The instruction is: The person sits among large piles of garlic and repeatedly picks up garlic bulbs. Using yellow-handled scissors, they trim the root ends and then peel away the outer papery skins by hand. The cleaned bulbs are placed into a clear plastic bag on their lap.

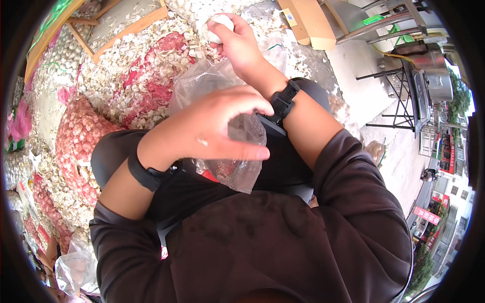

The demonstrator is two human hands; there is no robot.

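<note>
My right hand (241, 48) reaches out at the top middle, its fingers closed round a white garlic bulb (222, 26). Below the bulb lies a heap of whole garlic bulbs (189, 9). My left hand (212, 126) hovers over my lap, thumb and fingers spread apart, with nothing in its grasp. A clear plastic bag (242, 174) is draped between my knees, partly behind the left hand.
Loose garlic skins (113, 65) cover the floor ahead and to the left. A red net sack of garlic (78, 144) stands by my left knee. A wooden frame (129, 38) and an open cardboard box (308, 22) lie farther off. On the right is a black folding stand (404, 96).
</note>
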